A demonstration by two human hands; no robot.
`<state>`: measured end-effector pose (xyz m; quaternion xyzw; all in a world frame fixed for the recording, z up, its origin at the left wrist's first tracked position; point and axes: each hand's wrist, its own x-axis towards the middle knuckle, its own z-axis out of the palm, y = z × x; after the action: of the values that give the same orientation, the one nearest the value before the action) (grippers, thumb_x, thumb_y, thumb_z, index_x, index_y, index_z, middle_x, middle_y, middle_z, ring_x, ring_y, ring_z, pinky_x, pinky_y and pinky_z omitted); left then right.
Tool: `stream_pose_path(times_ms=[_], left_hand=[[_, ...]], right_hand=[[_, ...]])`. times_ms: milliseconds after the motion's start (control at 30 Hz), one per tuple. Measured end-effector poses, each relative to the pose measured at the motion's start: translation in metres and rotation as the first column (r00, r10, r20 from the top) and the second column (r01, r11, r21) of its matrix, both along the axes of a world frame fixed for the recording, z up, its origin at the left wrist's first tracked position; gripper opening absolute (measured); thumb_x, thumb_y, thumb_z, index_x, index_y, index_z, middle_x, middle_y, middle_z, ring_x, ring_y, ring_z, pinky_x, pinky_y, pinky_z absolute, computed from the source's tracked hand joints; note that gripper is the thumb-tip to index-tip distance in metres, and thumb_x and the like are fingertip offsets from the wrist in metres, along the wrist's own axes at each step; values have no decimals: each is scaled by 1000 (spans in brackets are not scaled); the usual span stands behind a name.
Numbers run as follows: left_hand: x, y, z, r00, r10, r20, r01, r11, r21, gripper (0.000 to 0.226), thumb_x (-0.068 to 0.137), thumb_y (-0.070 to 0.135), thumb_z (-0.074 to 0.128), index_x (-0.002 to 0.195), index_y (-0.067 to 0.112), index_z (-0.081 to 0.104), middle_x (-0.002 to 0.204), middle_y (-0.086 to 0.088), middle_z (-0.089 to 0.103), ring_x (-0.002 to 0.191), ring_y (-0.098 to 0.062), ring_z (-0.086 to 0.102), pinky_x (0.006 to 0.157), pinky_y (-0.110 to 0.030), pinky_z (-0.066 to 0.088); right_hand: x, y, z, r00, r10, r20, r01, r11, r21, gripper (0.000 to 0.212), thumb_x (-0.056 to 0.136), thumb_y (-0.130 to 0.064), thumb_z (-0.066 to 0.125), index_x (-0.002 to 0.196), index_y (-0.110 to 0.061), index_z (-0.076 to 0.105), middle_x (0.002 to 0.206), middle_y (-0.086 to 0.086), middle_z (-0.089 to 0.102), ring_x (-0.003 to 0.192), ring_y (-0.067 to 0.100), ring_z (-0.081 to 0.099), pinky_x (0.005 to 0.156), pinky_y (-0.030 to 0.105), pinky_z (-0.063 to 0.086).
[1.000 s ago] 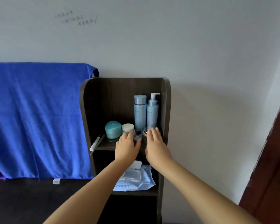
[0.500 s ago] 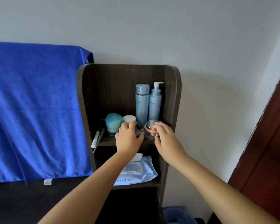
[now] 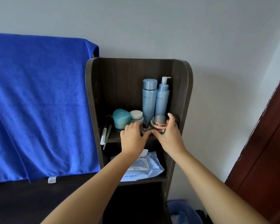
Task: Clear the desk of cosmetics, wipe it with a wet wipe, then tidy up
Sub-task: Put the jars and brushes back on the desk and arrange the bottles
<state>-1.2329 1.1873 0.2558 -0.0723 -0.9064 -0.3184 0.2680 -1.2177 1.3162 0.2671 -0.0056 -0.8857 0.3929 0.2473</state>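
The right hand [image 3: 169,136] grips a rose-gold-lidded jar [image 3: 159,124] at the upper shelf's [image 3: 113,138] front right corner. The left hand [image 3: 133,138] curls around a small dark bottle [image 3: 145,127] beside it

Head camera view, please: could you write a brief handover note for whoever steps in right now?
Right hand: closed around the rose-gold jar on the upper shelf.
Left hand: on the small dark bottle beside it; grip unclear.
Two blue bottles, a teal jar and a white-lidded jar are shelved.
Wet wipes pack lies on the lower shelf.
Wiping progress can't be judged.
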Motion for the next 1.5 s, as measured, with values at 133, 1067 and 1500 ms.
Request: stream_pose_path(times_ms=[133,1067,1500], left_hand=[[6,-4,1,1000,-14,14,14,999,32,44,84,45,58,118,18,55,106,-2,60,104,-22,48,87,-33,34],[124,-252,-193,893,193,406,-308,921,240,27,77,15,70,103,15,61,90,7,52,91,-17,54,79,-25,44],[-20,-279,-256,855,-100,509,-54,959,278,27,80,16,67,105,11,58,103,-4,55,101,-21,49,88,-34,46]], right_hand=[[1,0,0,1000,-11,27,14,995,-94,93,72,-31,77,143,-8,22,144,12,38,130,27,41,101,34,37],[79,-202,-194,756,560,338,-388,800,-458,54,65,-16,83,106,-28,49,100,-17,61,89,-16,56,72,0,41],[-16,-282,-270,952,-43,305,121,963,-240,69,70,-8,79,128,1,42,123,6,51,116,15,47,98,10,27]])
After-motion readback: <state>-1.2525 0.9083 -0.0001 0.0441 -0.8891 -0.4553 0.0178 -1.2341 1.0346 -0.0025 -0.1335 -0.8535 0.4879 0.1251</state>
